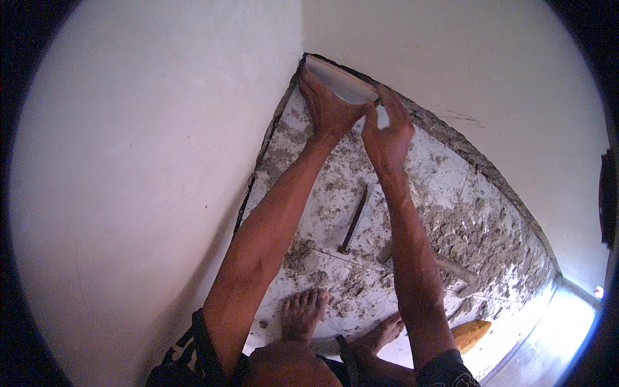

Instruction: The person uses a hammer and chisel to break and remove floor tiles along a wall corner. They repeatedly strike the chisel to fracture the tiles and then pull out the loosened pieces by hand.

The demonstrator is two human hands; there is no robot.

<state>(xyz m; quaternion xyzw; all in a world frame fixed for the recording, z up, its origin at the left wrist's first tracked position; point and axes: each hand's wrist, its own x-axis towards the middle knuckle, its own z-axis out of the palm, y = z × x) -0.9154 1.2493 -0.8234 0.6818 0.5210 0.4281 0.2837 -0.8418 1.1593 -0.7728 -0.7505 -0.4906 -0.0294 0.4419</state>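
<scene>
In the corner where the two walls meet, a pale tile strip (pixel 341 82) lies along the foot of the right wall. My left hand (pixel 329 104) holds its near side, with fingers spread along it towards the corner. At the strip's right end, my right hand (pixel 389 126) has thumb and fingers on or close to the edge; whether it grips the strip is unclear. On the floor below my hands lies a dark metal chisel or bar (pixel 355 220). A wooden-handled tool (pixel 454 271), probably a hammer, lies partly hidden under my right forearm.
Rough chipped channels run along the base of the left wall and right wall (pixel 454 138). Broken mortar rubble (pixel 464 237) covers the white tiled floor at the right. My bare feet (pixel 302 309) are on the floor, and a yellowish-brown object (pixel 471 334) lies at lower right.
</scene>
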